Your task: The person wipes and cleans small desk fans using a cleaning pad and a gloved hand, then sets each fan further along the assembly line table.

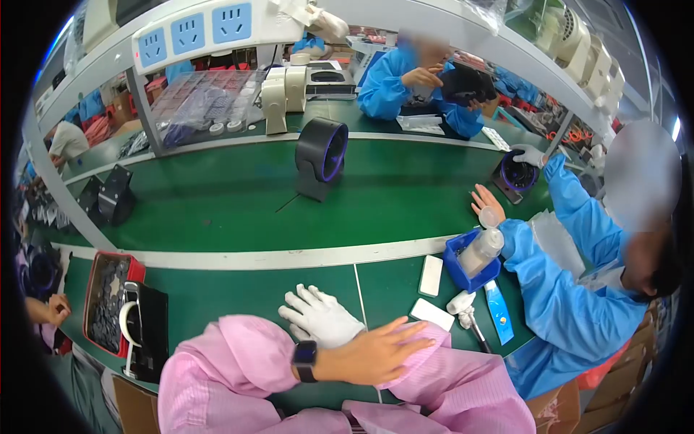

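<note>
My forearms are crossed over the green bench (238, 286). My left hand (372, 354), bare with a dark watch (305, 360) at the wrist, lies with fingers stretched out on my right pink sleeve (455, 369). Under it, my right hand (318, 316) in a white glove rests with spread fingers, holding nothing. Beyond a white rail, a black round-framed device on a stand (320, 159) stands upright on the green belt (231, 188). To the right of my hands lie two white blocks (431, 275) and a hammer-like tool with a white head (466, 311).
A red bin (137, 269) of small dark parts and a black holder with a white roll (148, 333) stand left. At right are a blue bin (452, 249) with a bottle and a blue tube (499, 311). A co-worker's gloved hand (530, 155) touches another black device (515, 181).
</note>
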